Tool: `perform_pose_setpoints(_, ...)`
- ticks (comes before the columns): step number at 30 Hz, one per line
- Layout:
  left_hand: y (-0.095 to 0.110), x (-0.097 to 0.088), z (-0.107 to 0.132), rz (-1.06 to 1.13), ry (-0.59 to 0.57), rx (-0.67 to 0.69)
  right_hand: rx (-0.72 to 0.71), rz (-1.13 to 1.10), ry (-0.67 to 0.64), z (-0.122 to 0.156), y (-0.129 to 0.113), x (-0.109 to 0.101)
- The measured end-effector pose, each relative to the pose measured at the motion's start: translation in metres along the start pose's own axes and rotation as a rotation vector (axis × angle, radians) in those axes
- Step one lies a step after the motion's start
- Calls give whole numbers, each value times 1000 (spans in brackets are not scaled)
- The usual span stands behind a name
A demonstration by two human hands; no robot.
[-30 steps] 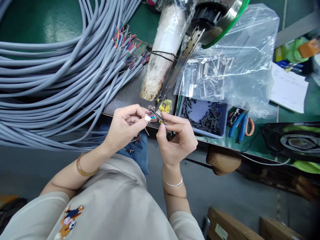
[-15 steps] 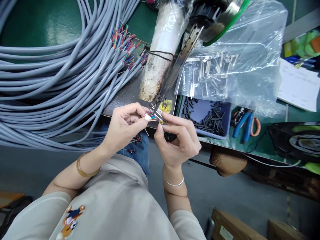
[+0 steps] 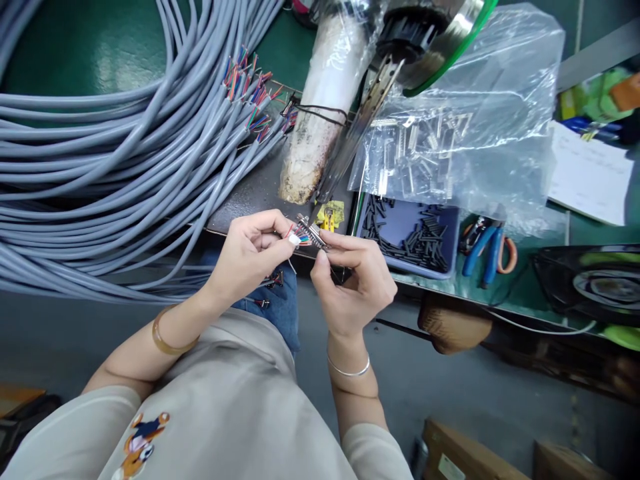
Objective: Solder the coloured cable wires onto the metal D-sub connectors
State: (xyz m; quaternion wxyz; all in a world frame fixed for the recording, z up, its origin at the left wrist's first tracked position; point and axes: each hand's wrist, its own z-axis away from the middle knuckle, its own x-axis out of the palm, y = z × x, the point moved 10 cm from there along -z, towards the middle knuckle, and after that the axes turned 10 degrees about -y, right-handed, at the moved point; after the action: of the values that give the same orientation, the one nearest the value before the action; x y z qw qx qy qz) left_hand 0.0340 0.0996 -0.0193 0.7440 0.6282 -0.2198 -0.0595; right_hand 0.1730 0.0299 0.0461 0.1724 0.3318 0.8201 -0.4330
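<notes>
My left hand (image 3: 260, 250) is closed in a pinch on a cable end with thin coloured wires (image 3: 303, 239) fanning out past the thumb. Something white wraps or covers the thumb tip. Between both hands is a small metal multi-pin connector (image 3: 311, 231), its row of pins facing the wires. My right hand (image 3: 356, 277) grips the connector's right end between thumb and fingers. Just above it a narrow dark metal tip (image 3: 317, 212) points down from a perforated metal holder (image 3: 367, 110). Whether the tip touches the connector I cannot tell.
Many grey cables (image 3: 125, 167) with stripped ends lie left. A plastic-wrapped roll (image 3: 320, 113) and a green-rimmed spool (image 3: 450, 47) stand ahead. Right are a bag of connectors (image 3: 425, 147), a blue tray (image 3: 395, 217) of black sleeves, blue-handled pliers (image 3: 493, 250) and a black fan-like device (image 3: 595, 280).
The connector has turned in my fingers, so its pin row now slants down to the right. My right hand has shifted slightly; my left keeps its pinch.
</notes>
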Motion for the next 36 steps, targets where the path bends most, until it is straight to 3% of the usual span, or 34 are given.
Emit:
perform_pose_setpoints(11,16,4,-1,-70,-10,77,-33,62,40,-4,-8,-4)
perform_pose_setpoints(25,5,5,-2,-3,-38,14,-37,58,23,0,-6,-3)
perform_pose_setpoints(36,12,4,-3,-21,-22,27,-69,57,52,-2,-9,-5)
